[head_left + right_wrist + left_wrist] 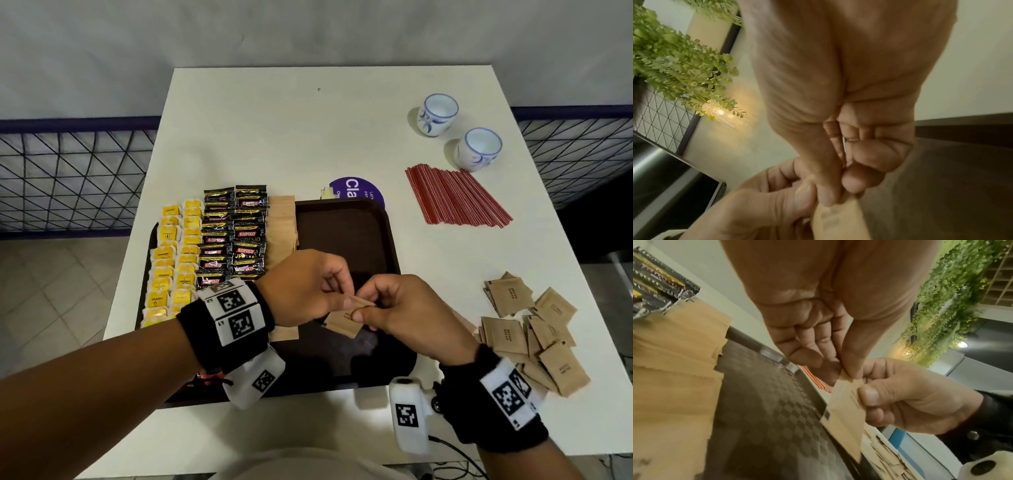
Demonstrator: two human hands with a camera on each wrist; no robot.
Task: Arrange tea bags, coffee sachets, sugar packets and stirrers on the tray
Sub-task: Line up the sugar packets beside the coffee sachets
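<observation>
A dark brown tray (346, 233) holds two columns of yellow tea bags (174, 260), two columns of black coffee sachets (233, 236) and a column of brown sugar packets (281, 222). Above the tray's bare right half, my left hand (346, 298) and right hand (368, 310) both pinch a brown sugar packet (342, 322). In the left wrist view the left hand (846, 369) pinches the top corner of the sugar packet (844, 415) and the right thumb presses its face. In the right wrist view the right hand (838, 191) pinches the sugar packet (836, 224). Red stirrers (455, 198) lie on the table.
A loose pile of sugar packets (527, 332) lies on the white table right of the tray. Two white-and-blue cups (436, 114) (479, 149) stand at the back right. A purple round sticker (356, 192) shows behind the tray. A wire fence borders the table.
</observation>
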